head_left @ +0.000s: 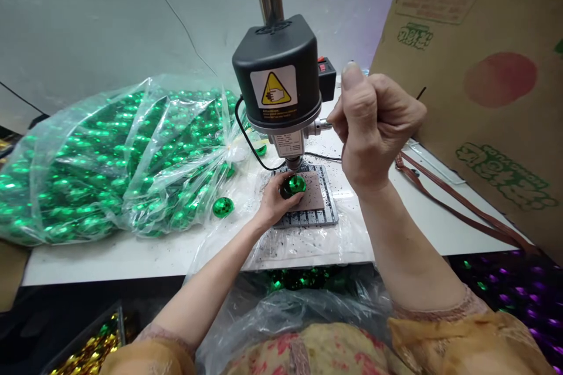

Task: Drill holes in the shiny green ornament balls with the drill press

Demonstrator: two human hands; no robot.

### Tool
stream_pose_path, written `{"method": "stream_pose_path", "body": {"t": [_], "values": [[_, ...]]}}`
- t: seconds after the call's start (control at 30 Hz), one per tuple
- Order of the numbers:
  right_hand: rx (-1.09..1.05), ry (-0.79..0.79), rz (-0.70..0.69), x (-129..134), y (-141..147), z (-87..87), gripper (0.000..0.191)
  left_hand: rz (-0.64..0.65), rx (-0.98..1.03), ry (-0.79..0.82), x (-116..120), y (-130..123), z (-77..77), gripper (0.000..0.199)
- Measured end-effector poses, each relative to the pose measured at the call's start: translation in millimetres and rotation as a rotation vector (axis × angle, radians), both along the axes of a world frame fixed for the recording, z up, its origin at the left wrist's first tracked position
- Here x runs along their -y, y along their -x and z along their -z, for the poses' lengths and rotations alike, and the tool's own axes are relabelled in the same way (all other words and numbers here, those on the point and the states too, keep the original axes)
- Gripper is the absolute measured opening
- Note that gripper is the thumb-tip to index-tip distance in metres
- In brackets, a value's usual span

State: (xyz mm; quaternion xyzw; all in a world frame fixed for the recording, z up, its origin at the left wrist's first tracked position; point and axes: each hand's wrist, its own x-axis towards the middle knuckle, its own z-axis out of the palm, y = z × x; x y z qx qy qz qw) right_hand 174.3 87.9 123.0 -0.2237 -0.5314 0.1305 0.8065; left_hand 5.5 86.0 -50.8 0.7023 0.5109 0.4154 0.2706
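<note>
A black drill press (277,76) with a yellow warning label stands at the centre of the table. Under its chuck, my left hand (280,196) holds a shiny green ball (297,184) between thumb and fingers, over a brown pad (313,192) on the slotted metal base (331,211). Raised at the press's right side, my right hand (378,120) is closed by the metal feed lever (324,124); its fingers wrap round the lever's handle, which is mostly hidden by the hand.
A clear plastic bag (109,158) full of green balls fills the table's left. One loose green ball (223,207) lies near the base. At the right are a large cardboard box (475,82) and brown straps (457,202). Gold pieces (94,351) sit in a container below left.
</note>
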Motion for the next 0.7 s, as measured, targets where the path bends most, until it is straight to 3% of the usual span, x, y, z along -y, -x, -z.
{"method": "stream_pose_path", "body": {"t": [0.2, 0.33, 0.7], "values": [[-0.013, 0.026, -0.032, 2, 0, -3.2, 0.042, -0.061, 0.081, 0.006, 4, -14, 8.4, 0.047], [0.033, 0.051, 0.033, 1, -1, -1.9, 0.043, -0.042, 0.12, 0.01, 8, -14, 7.0, 0.048], [0.022, -0.091, 0.051, 4, 3, 20.0, 0.043, -0.025, 0.116, 0.005, 12, -13, 2.6, 0.047]]}}
